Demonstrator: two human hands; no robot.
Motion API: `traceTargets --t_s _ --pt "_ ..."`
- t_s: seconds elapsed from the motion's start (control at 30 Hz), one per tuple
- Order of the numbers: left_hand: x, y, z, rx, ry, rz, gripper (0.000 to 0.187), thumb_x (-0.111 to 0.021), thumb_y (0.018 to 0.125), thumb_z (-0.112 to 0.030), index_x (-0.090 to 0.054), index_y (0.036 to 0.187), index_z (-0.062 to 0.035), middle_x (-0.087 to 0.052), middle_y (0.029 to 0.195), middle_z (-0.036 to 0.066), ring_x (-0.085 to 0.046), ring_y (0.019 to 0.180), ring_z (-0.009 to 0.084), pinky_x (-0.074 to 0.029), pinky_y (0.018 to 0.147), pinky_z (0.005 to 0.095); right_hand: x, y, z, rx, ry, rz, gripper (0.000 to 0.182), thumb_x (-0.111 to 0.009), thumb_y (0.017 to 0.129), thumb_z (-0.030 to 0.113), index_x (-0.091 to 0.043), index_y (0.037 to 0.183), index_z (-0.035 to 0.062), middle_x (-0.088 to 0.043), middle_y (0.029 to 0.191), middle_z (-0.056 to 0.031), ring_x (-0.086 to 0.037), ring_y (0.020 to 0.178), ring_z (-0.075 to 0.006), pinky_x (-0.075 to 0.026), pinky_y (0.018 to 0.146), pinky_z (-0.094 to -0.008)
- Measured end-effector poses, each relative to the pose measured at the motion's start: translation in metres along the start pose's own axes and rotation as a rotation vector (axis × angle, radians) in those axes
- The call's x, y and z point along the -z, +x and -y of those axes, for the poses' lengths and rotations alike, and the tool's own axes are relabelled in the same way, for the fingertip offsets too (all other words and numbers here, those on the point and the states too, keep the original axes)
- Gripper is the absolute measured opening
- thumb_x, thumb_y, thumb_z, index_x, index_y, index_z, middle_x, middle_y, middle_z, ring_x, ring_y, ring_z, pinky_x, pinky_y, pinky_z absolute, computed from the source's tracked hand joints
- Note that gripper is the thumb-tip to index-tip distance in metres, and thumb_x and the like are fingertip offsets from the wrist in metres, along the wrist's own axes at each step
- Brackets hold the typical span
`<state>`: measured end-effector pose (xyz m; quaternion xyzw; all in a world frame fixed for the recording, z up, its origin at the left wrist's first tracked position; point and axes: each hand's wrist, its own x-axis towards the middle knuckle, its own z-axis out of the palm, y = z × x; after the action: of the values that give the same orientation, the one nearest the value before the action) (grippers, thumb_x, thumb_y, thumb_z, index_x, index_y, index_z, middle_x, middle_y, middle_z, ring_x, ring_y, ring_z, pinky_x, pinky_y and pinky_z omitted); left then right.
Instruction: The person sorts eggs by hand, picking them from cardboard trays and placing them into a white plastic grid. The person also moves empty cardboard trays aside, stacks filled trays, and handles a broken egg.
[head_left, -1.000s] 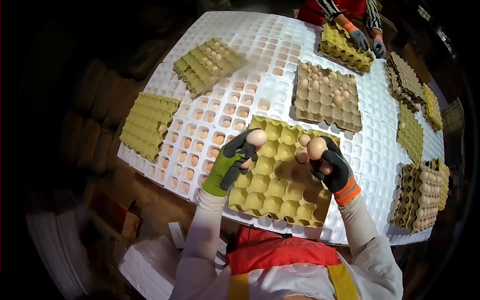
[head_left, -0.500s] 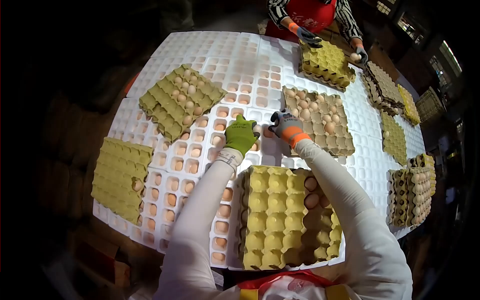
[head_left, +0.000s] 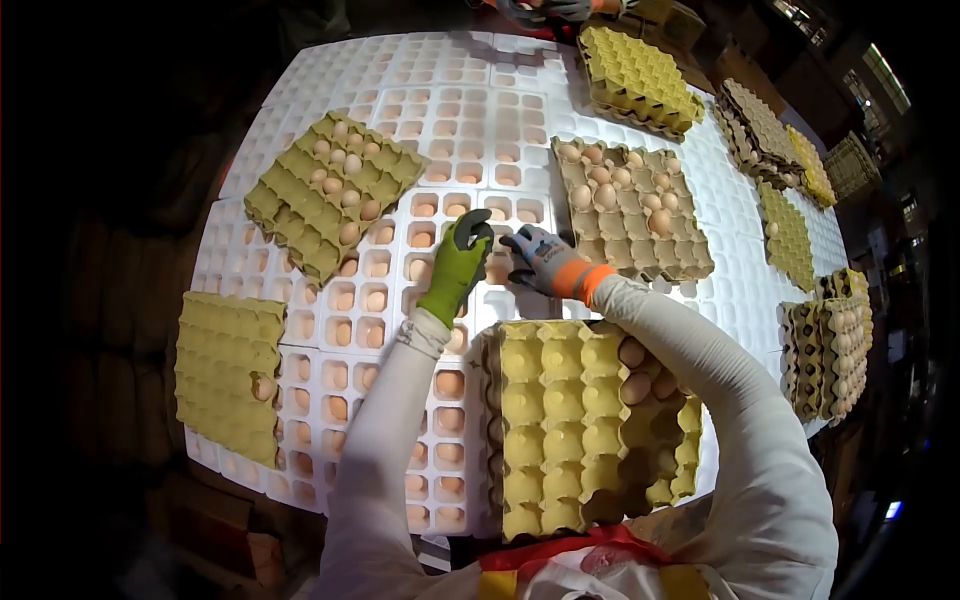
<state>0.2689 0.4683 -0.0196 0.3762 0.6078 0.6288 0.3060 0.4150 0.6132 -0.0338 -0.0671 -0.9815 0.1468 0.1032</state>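
Note:
My left hand (head_left: pixel 458 266), in a green glove with dark fingertips, hovers over the white foam tray (head_left: pixel 512 303). Its fingers are curved and apart, with nothing seen between them. Facing it from the right, my right hand (head_left: pixel 545 262) wears a grey and orange glove. Its dark fingers are spread low over the tray's cells, their tips partly hidden. An egg (head_left: pixel 497 269) sits in a cell between the two hands. Beside my right hand is a grey-brown carton tray (head_left: pixel 610 238) with several eggs. Nearer my body stands a yellow carton stack (head_left: pixel 560 430), eggs along its right side.
An olive egg tray (head_left: pixel 300 225) with several eggs lies at the left, and another olive tray (head_left: pixel 228 365) is below it. Yellow cartons (head_left: pixel 640 80) stand at the back. Filled egg cartons (head_left: pixel 825 345) are stacked at the right. A co-worker's gloved hands (head_left: pixel 545 10) show at the top edge.
My right hand has moved left and its wrist has turned, bringing it closer to my left hand. My left hand has tilted upright, its fingers now curved apart. The view has shifted, and the co-worker's hands have moved.

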Motion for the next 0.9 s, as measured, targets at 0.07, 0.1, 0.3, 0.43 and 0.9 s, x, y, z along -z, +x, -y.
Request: traceTargets --t_s 0.07,0.1,0.3,0.43,0.9 --pt "-0.004 -0.021 -0.006 0.118 -0.151 0.018 0.035 -0.06 0.095 -0.015 -0.059 0.13 -0.0107 -0.063 0.109 -0.001 -0.057 0.084 0.0074 -0.051 0.063 0.0236 0.009 -0.004 0.009 -0.086 0.1 -0.11 0.046 -0.074 0.088 0.023 -0.058 0.129 0.0117 -0.058 0.115 -0.0131 -0.065 0.099 -0.0317 -0.052 0.09 -0.043" --pt "-0.001 -0.025 -0.009 0.113 -0.102 0.113 0.035 -0.06 0.094 -0.013 -0.059 0.128 -0.0108 -0.063 0.111 0.001 -0.06 0.089 0.0104 -0.053 0.07 0.0259 0.024 0.001 0.009 -0.149 0.299 -0.19 0.041 -0.073 0.088 0.02 -0.06 0.126 0.0104 -0.059 0.114 -0.0128 -0.066 0.097 -0.0302 -0.053 0.088 -0.0415" --pt "-0.006 -0.047 -0.016 -0.134 0.739 0.399 0.031 -0.065 0.084 -0.013 -0.067 0.115 -0.0126 -0.067 0.113 0.006 -0.065 0.102 0.0268 -0.052 0.088 0.0378 0.127 -0.062 0.021 -0.367 1.04 -0.382 0.028 -0.065 0.098 0.015 -0.065 0.125 0.0075 -0.068 0.104 0.0011 -0.059 0.089 -0.0063 -0.051 0.078 -0.0248" --pt "0.008 -0.053 -0.045 -0.126 0.693 0.253 0.026 -0.066 0.087 -0.015 -0.071 0.113 -0.0106 -0.07 0.108 0.004 -0.067 0.091 0.0206 -0.053 0.083 0.0318 0.146 -0.167 0.026 -0.545 0.988 -0.435 0.033 -0.064 0.099 0.014 -0.063 0.13 0.0043 -0.068 0.12 -0.0036 -0.064 0.097 -0.0119 -0.054 0.084 -0.0274" --pt "-0.044 -0.29 -0.004 0.292 0.249 -0.21 0.036 -0.056 0.099 -0.013 -0.056 0.132 0.0001 -0.059 0.123 0.009 -0.054 0.108 0.0185 -0.046 0.094 0.0306 -0.016 -0.388 0.053 -1.098 1.377 -0.591 0.047 -0.054 0.104 0.036 -0.055 0.139 0.0058 -0.06 0.135 -0.0067 -0.063 0.113 -0.017 -0.05 0.097 -0.0348"
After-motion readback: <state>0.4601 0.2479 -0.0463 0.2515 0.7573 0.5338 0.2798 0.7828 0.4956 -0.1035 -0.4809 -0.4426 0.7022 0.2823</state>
